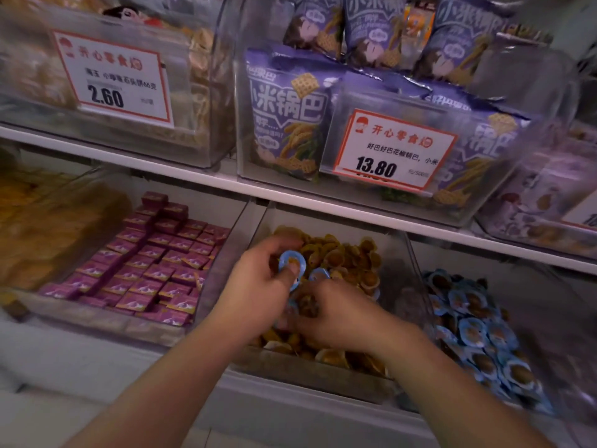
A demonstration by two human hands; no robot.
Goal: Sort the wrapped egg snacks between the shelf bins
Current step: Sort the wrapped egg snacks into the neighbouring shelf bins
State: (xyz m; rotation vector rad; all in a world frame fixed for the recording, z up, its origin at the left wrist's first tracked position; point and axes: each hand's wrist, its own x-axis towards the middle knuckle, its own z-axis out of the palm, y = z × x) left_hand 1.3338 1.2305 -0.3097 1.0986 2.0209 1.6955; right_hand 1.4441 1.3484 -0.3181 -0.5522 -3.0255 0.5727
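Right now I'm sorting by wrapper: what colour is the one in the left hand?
Blue wrapper, head view.

The right hand (336,313) covers whatever its fingers touch in the middle bin (323,371). At three o'clock the blue-wrapped egg snacks (475,328) smear with blur; the far-right bin (549,202) is cropped.

Clear, glossy plastic bins (416,279) hold blue-wrapped egg snacks (475,331) in shiny film, purple snack bags (287,114) look glossy, price cards (394,150) matt paper, the shelf edge (193,176) smooth white.
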